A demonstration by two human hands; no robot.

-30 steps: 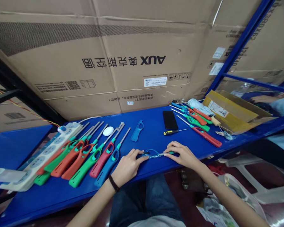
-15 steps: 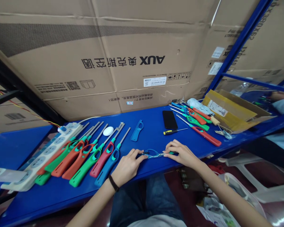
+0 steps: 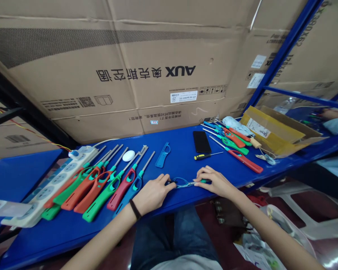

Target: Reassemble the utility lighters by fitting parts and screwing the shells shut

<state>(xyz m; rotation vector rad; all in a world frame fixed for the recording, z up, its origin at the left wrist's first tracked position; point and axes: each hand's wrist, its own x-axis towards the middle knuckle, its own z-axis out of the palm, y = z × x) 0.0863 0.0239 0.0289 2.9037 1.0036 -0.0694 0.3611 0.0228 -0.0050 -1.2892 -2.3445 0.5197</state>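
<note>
At the front edge of the blue shelf [image 3: 174, 144], both hands hold the inner parts of a long-neck lighter [image 3: 181, 182], with blue wire looping between them. My left hand [image 3: 155, 192] is closed on the left end, where a dark piece shows by the fingertips. My right hand [image 3: 214, 182] pinches the slim metal part on the right; a green piece sticks out under its fingers. Beyond them lies a loose blue handle shell [image 3: 163, 154]. Several assembled lighters in red, orange, green and blue lie left of my left hand, the closest being a blue lighter [image 3: 133, 192].
A black phone [image 3: 202, 141] and a yellow-black screwdriver [image 3: 203, 156] lie behind my right hand. To the right are more lighters, a red lighter [image 3: 246, 161] and an open carton [image 3: 273, 131]. At left are a power strip [image 3: 63, 178] and a white oval object [image 3: 129, 156]. Cardboard boxes wall the back.
My left hand has shifted slightly and its fingers have curled further over the left end of the parts. My right hand keeps its pinch in nearly the same place.
</note>
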